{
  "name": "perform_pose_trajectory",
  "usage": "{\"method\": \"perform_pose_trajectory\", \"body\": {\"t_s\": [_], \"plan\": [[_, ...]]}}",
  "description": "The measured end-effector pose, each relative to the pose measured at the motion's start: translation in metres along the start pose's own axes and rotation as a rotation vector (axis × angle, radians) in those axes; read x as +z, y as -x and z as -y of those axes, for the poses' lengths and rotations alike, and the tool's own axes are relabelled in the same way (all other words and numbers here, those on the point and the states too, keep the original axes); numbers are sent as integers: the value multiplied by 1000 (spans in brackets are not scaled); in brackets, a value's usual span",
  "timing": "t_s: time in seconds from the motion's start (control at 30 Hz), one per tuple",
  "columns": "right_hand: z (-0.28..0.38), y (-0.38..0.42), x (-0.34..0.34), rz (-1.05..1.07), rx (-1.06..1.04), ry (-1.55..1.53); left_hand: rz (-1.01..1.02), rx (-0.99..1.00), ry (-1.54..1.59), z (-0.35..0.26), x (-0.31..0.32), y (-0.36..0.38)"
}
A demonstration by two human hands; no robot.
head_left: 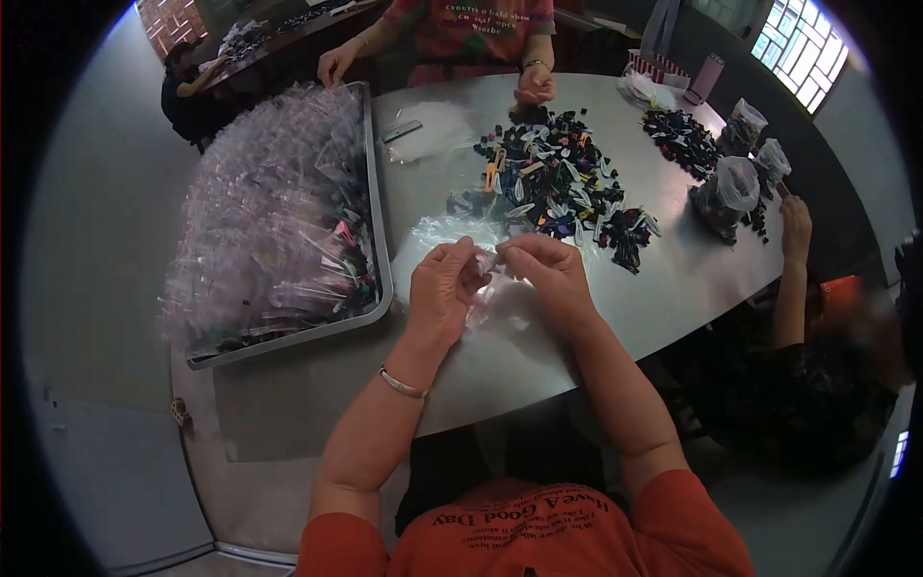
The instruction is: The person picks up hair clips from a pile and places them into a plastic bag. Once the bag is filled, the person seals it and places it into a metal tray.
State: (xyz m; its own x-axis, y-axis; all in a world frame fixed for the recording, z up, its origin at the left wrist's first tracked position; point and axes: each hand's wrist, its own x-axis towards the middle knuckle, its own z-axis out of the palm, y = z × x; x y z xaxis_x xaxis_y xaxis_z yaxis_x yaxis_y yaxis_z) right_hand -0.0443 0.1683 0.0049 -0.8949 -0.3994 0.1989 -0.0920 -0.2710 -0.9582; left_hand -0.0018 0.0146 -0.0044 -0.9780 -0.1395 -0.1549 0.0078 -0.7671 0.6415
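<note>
Close to the table's near edge, my left hand (442, 291) and my right hand (556, 277) meet with fingertips pinched on a small clear plastic bag (481, 310). The bag hangs between them, its upper edge partly hidden by the fingers. Just behind my hands lie more clear bags (437, 234), flat and shiny on the metal table (423, 370). Beyond my right hand spreads a loose pile of small pieces (558, 178), mostly black, with white, orange and other coloured ones among them.
At the left, a grey tray (384, 274) is heaped with clear plastic packets (260, 212). A person (481, 38) stands opposite; another person's arm (794, 260) reaches in at the right. Filled bags (733, 188), a second dark pile (681, 142) and a pink bottle (707, 79) stand there.
</note>
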Motion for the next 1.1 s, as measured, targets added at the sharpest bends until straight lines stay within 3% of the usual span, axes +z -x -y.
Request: {"method": "perform_pose_trajectory", "body": {"t_s": [0.1, 0.53, 0.67, 0.73, 0.87, 1.1], "plan": [[-2, -1, 0, -139, 107, 54, 65, 11, -192, 3, -3, -1], [7, 7, -2, -94, 68, 98, 116, -40, -213, 12, 3, 4], [13, 14, -8, -137, -106, 94, 94, -31, -190, 10, 0, 1], [13, 19, -11, -121, -295, 259, 110, -37, -193, 10, 0, 1], [16, 22, -13, -137, -410, 707, 134, -84, -236, 13, 3, 2], [19, 20, -7, -130, -571, 979, 156, -145, -284, 8, 3, 3]]}}
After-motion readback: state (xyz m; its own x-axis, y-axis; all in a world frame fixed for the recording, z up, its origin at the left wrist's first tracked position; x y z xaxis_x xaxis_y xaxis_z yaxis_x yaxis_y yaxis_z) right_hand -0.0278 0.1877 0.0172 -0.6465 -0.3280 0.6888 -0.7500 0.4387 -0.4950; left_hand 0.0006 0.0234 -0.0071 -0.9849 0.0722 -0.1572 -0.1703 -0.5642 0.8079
